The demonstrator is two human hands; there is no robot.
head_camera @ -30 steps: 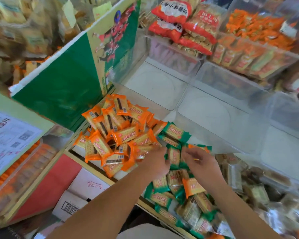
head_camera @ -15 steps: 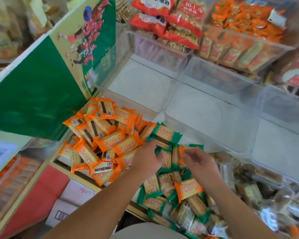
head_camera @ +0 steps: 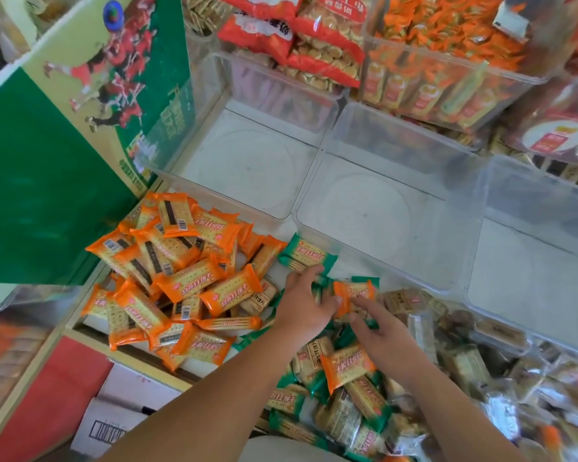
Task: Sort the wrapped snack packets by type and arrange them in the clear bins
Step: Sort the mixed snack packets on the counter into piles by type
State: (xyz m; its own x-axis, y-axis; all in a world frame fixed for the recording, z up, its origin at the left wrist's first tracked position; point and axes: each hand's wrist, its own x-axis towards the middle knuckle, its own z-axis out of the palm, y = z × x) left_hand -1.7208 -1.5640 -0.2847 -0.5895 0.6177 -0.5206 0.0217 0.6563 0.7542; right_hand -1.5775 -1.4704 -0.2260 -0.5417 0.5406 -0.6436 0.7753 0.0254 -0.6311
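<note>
A heap of orange snack packets (head_camera: pixel 187 278) fills the near-left clear bin (head_camera: pixel 214 203). To its right lie green packets (head_camera: pixel 306 255) mixed with a few orange ones and brown clear-wrapped snacks (head_camera: pixel 464 361). My left hand (head_camera: pixel 301 305) lies with its fingers stretched over the green packets, thumb against a single orange packet (head_camera: pixel 352 293). My right hand (head_camera: pixel 381 331) pinches that orange packet from below, lifting it just above the pile. Behind stand three bare clear bins (head_camera: pixel 381 211).
A green printed carton (head_camera: pixel 64 181) stands at the left beside the orange heap. Filled bins of red biscuit bags (head_camera: pixel 314 38) and orange snacks (head_camera: pixel 447 61) line the back. Cardboard boxes (head_camera: pixel 114 418) sit below the shelf edge at the near left.
Both hands stayed in the green pile while the camera moved closer. My right hand has lifted a single orange packet out of the green ones, and my left hand reached further forward.
</note>
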